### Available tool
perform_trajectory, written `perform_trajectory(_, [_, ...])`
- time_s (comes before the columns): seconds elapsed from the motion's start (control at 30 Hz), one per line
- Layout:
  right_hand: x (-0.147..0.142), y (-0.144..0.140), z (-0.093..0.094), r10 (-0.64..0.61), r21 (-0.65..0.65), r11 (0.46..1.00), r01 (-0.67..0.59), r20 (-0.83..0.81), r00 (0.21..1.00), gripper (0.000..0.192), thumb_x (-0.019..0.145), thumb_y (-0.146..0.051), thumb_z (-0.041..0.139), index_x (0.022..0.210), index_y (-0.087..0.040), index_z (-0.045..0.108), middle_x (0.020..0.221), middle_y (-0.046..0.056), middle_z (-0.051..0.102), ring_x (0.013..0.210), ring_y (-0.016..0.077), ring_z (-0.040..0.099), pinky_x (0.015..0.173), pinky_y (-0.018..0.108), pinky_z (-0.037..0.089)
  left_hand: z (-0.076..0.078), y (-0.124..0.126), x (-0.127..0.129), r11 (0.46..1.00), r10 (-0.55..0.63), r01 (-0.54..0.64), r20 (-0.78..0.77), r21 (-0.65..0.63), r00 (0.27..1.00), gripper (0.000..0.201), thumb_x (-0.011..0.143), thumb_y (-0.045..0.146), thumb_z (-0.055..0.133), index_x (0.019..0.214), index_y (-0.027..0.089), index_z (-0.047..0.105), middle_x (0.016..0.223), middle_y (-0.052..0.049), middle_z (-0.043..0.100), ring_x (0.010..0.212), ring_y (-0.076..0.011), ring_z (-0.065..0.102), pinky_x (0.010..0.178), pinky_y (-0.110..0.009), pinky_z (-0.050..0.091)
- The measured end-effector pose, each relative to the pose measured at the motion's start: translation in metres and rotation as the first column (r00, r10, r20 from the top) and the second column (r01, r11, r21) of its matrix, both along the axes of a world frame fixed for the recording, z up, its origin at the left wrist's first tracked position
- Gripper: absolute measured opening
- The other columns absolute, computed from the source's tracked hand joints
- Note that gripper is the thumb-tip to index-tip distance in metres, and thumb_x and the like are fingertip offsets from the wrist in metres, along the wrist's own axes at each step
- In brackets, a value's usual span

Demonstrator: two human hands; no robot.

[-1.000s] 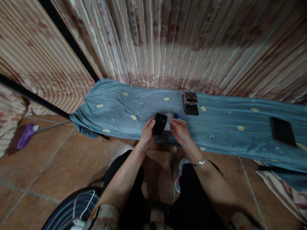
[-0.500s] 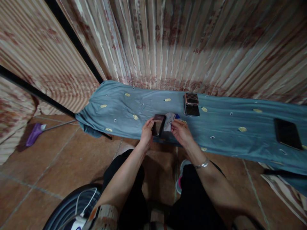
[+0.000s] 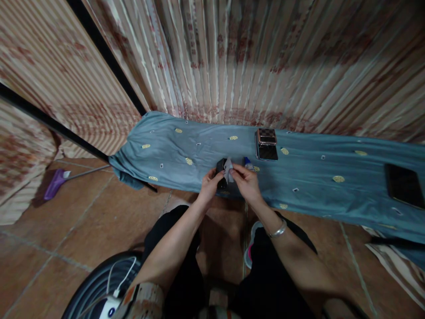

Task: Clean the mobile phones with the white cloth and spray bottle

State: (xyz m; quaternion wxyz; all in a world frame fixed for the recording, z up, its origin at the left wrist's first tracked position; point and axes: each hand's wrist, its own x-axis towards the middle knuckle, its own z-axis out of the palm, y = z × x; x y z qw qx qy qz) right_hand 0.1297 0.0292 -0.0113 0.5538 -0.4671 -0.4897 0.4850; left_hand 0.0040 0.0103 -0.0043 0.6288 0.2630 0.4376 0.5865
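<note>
Head view, seated person at a cloth-covered counter [image 3: 186, 146]. The left hand [image 3: 208, 186] grips a small black phone [image 3: 221, 170], its fingers wrapped on the device's left edge and lower end. The right hand [image 3: 245, 184] pinches a pale grey wiping cloth [image 3: 228, 169] between thumb and fingertips and presses it against the phone's right side. Both hands meet just above the near edge of the counter, so the phone lies directly between them, touching each.

The phone's long axis runs roughly away from the person, tilted a little toward the far left; its face is largely covered by the cloth and fingers, so which side is up cannot be told. The left hand is the carrier; the right hand, equally near, works only through the cloth.

Counts: three phones in view. One is in the left hand. One folding phone with a chequered upper half [image 3: 266, 144] lies flat, well beyond the right hand. One dark slab phone [image 3: 403, 185] lies far off at the right end. There is one cloth, and one small blue-capped bottle [image 3: 247, 163] just beyond the right hand's knuckles. A purple broom head [image 3: 55, 183] rests on the tiled floor at far left.
</note>
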Motion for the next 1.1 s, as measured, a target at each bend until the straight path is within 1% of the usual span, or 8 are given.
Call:
perform_trajectory(0.1, [-0.007,-0.009,0.002,0.044,0.077,0.996,-0.052,0.094,0.995,0.026,0.079,-0.038,0.066,0.097,-0.026,0.080,0.097,0.001,0.081,0.092,0.0244,0.074,0.090,0.040,0.058,0.002,0.001,-0.002,1.000,-0.003,0.003,0.034,0.011,0.999,0.020,0.071,0.033,0.078,0.079,0.015,0.071,0.066,0.002,0.064,0.064,-0.0113,0.056,0.065,-0.025,0.042])
perform_trajectory(0.27, [-0.015,-0.023,0.002,0.051,0.211,0.971,-0.114,0.281,0.958,0.032,0.087,-0.037,0.058,0.112,-0.027,0.076,0.122,0.005,0.075,0.117,0.0268,0.068,0.107,0.043,0.050,0.004,0.006,-0.004,0.996,0.094,-0.094,0.079,0.002,0.992,0.017,0.075,0.032,0.072,0.069,0.017,0.066,0.062,0.004,0.060,0.060,-0.0087,0.051,0.063,-0.022,0.041])
perform_trajectory(0.4, [-0.014,-0.026,0.001,-0.009,0.263,0.958,-0.111,0.416,0.909,0.045,0.096,-0.043,0.047,0.131,-0.023,0.067,0.137,0.009,0.067,0.131,0.0255,0.060,0.117,0.043,0.042,0.008,0.003,0.000,0.998,0.057,-0.059,0.075,0.028,0.996,0.016,0.072,0.032,0.074,0.077,0.017,0.070,0.074,0.000,0.069,0.079,-0.0153,0.063,0.074,-0.026,0.046])
perform_trajectory(0.47, [-0.012,-0.026,0.001,-0.029,0.259,0.961,-0.096,0.441,0.897,0.051,0.098,-0.043,0.042,0.140,-0.022,0.059,0.143,0.009,0.062,0.135,0.0246,0.056,0.119,0.043,0.040,0.011,0.000,0.003,0.999,0.023,-0.025,0.061,0.039,0.998,0.019,0.071,0.030,0.075,0.085,0.017,0.073,0.081,-0.003,0.073,0.091,-0.0200,0.067,0.080,-0.028,0.047])
perform_trajectory(0.57, [-0.009,-0.024,0.003,-0.037,0.229,0.971,-0.069,0.431,0.902,0.054,0.098,-0.042,0.042,0.148,-0.024,0.050,0.150,0.007,0.056,0.139,0.0254,0.052,0.119,0.044,0.039,0.014,-0.005,0.006,0.999,-0.028,0.026,0.052,0.042,0.998,0.027,0.072,0.027,0.076,0.097,0.016,0.075,0.090,-0.004,0.076,0.099,-0.0212,0.068,0.086,-0.029,0.048])
perform_trajectory(0.77, [-0.003,-0.015,0.002,-0.021,0.145,0.989,-0.025,0.305,0.952,0.051,0.096,-0.047,0.044,0.142,-0.030,0.057,0.145,0.000,0.061,0.138,0.0252,0.053,0.118,0.044,0.040,0.013,-0.011,0.008,0.994,-0.112,0.112,0.004,0.016,0.994,0.037,0.067,0.029,0.084,0.101,0.018,0.077,0.098,-0.005,0.078,0.102,-0.0234,0.069,0.089,-0.031,0.050])
perform_trajectory(0.93, [0.001,-0.001,-0.006,0.022,0.036,0.999,-0.030,0.196,0.980,0.049,0.093,-0.057,0.046,0.121,-0.027,0.071,0.121,0.003,0.074,0.121,0.0264,0.065,0.112,0.045,0.045,0.013,-0.015,0.006,0.992,-0.123,0.123,0.027,-0.013,0.992,0.046,0.062,0.030,0.089,0.104,0.017,0.077,0.106,-0.007,0.077,0.107,-0.0239,0.068,0.089,-0.031,0.051])
perform_trajectory(1.1, [0.001,0.008,-0.012,-0.005,-0.003,1.000,0.005,0.144,0.990,0.049,0.089,-0.061,0.049,0.112,-0.026,0.074,0.118,0.005,0.075,0.119,0.0270,0.065,0.112,0.046,0.046,0.015,-0.018,0.006,0.984,-0.173,0.176,0.096,-0.030,0.980,0.049,0.064,0.031,0.088,0.109,0.015,0.076,0.098,-0.007,0.077,0.095,-0.0229,0.070,0.081,-0.031,0.052])
